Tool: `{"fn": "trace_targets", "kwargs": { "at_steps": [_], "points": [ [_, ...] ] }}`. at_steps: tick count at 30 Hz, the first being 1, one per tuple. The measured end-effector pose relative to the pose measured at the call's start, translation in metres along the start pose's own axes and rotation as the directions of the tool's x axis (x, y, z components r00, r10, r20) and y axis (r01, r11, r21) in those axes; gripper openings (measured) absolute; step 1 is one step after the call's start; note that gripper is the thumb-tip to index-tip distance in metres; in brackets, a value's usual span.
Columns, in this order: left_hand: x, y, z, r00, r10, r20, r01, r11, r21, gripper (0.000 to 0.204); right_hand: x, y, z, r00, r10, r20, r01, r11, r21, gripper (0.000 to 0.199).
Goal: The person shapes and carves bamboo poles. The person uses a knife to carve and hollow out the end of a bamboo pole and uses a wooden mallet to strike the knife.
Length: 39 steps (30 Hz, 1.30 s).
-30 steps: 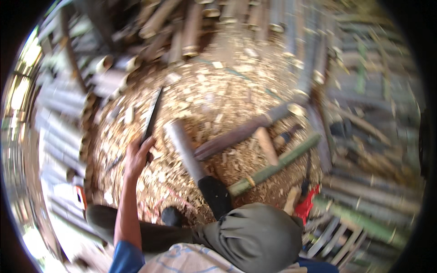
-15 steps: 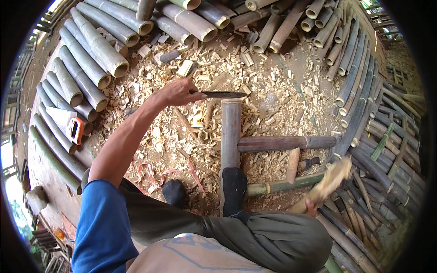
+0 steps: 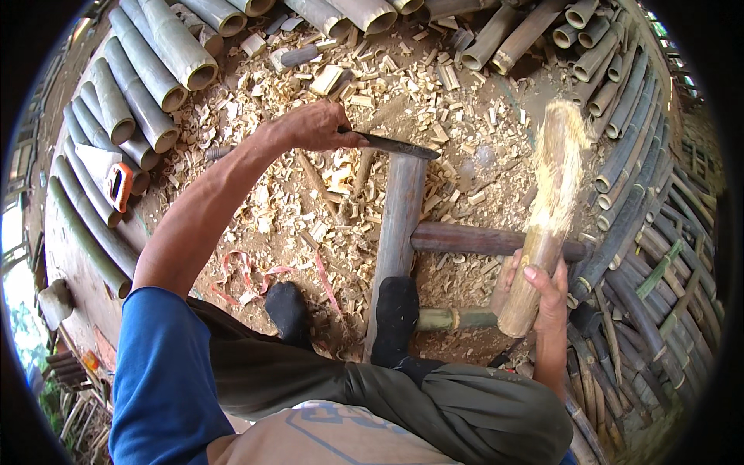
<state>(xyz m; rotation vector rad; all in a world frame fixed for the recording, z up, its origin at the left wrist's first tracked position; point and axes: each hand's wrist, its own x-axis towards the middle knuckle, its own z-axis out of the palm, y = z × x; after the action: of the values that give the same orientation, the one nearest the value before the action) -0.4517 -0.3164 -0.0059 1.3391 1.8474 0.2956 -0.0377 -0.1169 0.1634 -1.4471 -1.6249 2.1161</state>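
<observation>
My left hand is closed on the handle of a dark-bladed knife. The blade points right and lies across the far end of a thick bamboo piece; whether its edge has bitten in cannot be made out. In my right hand is a wooden club, gripped near its smooth lower end. The club's broad far end is pale, battered and frayed. It is raised to the right of the bamboo, apart from the knife. My foot in a black sock presses on the bamboo's near part.
A dark bamboo crossbar and a green bamboo length run right from the bamboo piece. Shavings and chips cover the ground. Cut bamboo tubes ring the area. An orange-handled saw lies at left.
My right hand has come up from the lower right with the club, which now stands nearly upright in view. The knife stays at the bamboo's end, its tip now tilted slightly toward me.
</observation>
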Motion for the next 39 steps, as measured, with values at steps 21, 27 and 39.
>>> {"fn": "trace_targets", "kwargs": {
  "at_steps": [21,27,39],
  "points": [
    [0.004,0.024,0.009,0.99,0.048,-0.136,-0.017,0.976,0.217,0.059,0.084,-0.025,0.062,0.962,-0.017,0.274,0.201,0.724,-0.66,0.082],
    [-0.017,0.004,0.006,0.995,-0.022,-0.098,0.042,0.978,0.204,0.059,0.037,-0.205,0.057,0.901,-0.387,0.195,0.432,0.763,-0.481,0.08],
    [-0.007,0.013,-0.008,0.996,-0.083,-0.01,0.083,0.977,0.196,0.059,0.045,-0.175,0.065,0.92,-0.314,0.234,0.391,0.722,-0.571,0.071]
  ]
}}
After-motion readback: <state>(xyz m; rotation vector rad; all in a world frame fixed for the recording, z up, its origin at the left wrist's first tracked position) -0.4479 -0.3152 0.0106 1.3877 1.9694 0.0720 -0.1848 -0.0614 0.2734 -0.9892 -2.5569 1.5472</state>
